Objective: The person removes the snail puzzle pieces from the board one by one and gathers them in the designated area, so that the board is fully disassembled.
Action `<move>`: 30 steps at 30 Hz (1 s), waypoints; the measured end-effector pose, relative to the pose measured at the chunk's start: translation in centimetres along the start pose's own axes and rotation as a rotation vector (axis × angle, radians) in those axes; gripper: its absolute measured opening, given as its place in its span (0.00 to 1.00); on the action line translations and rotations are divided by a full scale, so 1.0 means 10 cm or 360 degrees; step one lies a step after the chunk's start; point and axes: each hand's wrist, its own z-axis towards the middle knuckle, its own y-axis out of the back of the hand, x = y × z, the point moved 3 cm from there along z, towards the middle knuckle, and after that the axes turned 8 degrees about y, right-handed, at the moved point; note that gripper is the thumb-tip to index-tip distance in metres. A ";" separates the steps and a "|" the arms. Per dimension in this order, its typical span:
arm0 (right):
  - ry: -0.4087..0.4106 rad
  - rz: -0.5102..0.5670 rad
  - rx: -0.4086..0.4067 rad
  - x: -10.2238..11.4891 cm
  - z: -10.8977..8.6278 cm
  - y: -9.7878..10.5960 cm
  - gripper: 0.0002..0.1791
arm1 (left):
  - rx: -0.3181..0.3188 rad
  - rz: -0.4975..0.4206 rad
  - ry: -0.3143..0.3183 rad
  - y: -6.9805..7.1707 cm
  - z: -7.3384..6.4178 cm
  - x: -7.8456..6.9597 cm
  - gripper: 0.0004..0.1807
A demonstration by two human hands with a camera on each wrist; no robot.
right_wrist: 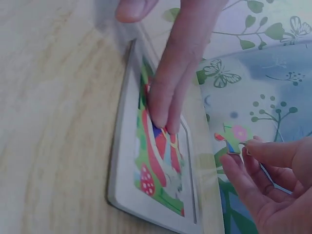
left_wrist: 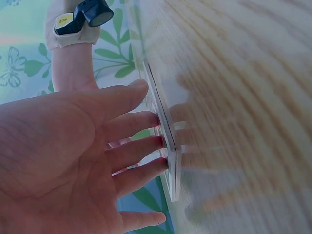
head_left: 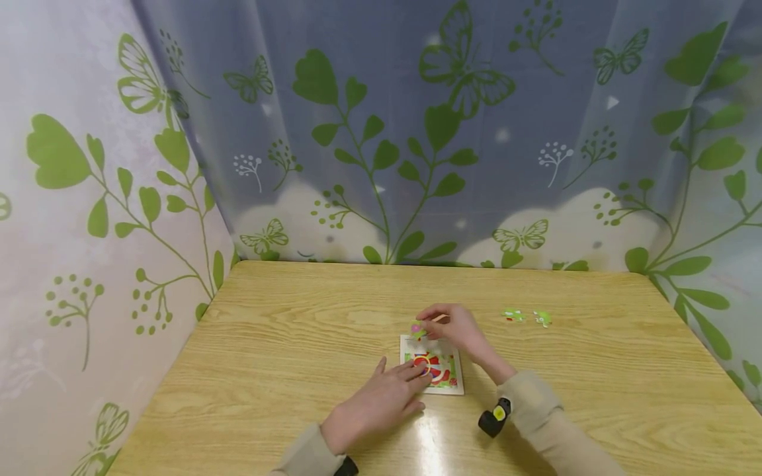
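A small jigsaw puzzle with a white frame point(head_left: 457, 387) lies on the table, its picture red, green and blue. My left hand point(head_left: 385, 395) rests its straight fingers on the picture; in the left wrist view the fingertips point(left_wrist: 158, 141) meet the board near its edge. Above the far edge of the board, my right hand point(head_left: 455, 330) pinches a green puzzle piece point(right_wrist: 239, 134) with a pink spot between thumb and fingers. The right wrist view shows a red patch with white dots near a corner of the assembled picture. The left fingers hide part of it.
Two loose green puzzle pieces, one on the left point(head_left: 513, 315) and one on the right point(head_left: 542, 318), lie on the wooden table point(head_left: 268, 344) beyond my right hand. A curtain point(head_left: 381, 132) with leaves and butterflies hangs behind the table's far edge.
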 end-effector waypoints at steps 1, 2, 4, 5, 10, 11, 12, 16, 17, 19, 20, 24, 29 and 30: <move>0.0008 0.0023 -0.0008 0.00 0.01 0.02 0.10 | -0.0001 -0.0002 0.0000 0.00 0.00 0.00 0.29; 0.0009 0.0041 -0.0018 0.00 0.01 0.04 0.10 | -0.0004 0.0000 -0.0002 0.00 0.00 0.00 0.29; 0.0011 0.0065 -0.0039 0.01 0.02 0.09 0.10 | -0.0010 0.0001 -0.0005 0.00 0.00 0.00 0.29; 0.0013 0.0072 -0.0051 0.01 0.03 0.12 0.11 | -0.0015 0.0003 -0.0008 0.00 0.00 0.00 0.28; 0.0039 0.0049 -0.0098 0.01 0.05 0.25 0.12 | -0.0024 0.0005 -0.0011 0.00 0.01 0.01 0.28; 0.0045 0.0039 -0.0103 0.01 0.06 0.27 0.12 | -0.0025 0.0006 -0.0010 0.00 0.02 0.01 0.28; 0.0048 0.0027 -0.0110 0.01 0.06 0.31 0.13 | -0.0025 0.0007 -0.0009 0.00 0.02 0.01 0.28; 0.0030 -0.0010 -0.0129 -0.01 0.06 0.44 0.14 | -0.0024 0.0007 -0.0010 -0.01 0.02 0.01 0.29; 0.0025 -0.0015 -0.0135 -0.01 0.05 0.47 0.14 | -0.0019 0.0006 -0.0007 -0.01 0.01 0.01 0.29; 0.0014 -0.0034 -0.0151 -0.02 0.04 0.54 0.15 | -0.0014 0.0002 -0.0006 -0.01 0.01 0.01 0.29; 0.0013 -0.0050 -0.0158 -0.02 0.04 0.57 0.15 | -0.0011 0.0000 -0.0005 -0.01 0.01 0.01 0.29; 0.0005 -0.0082 -0.0185 -0.06 0.02 0.70 0.16 | -0.0009 0.0001 -0.0003 0.00 0.01 0.00 0.29; -0.0017 -0.0187 -0.0215 -0.17 0.02 0.87 0.17 | -0.0004 -0.0002 0.0002 0.00 0.01 0.00 0.29; -0.0029 -0.0218 -0.0220 -0.19 0.01 0.90 0.17 | -0.0003 -0.0003 0.0003 0.00 0.01 0.00 0.29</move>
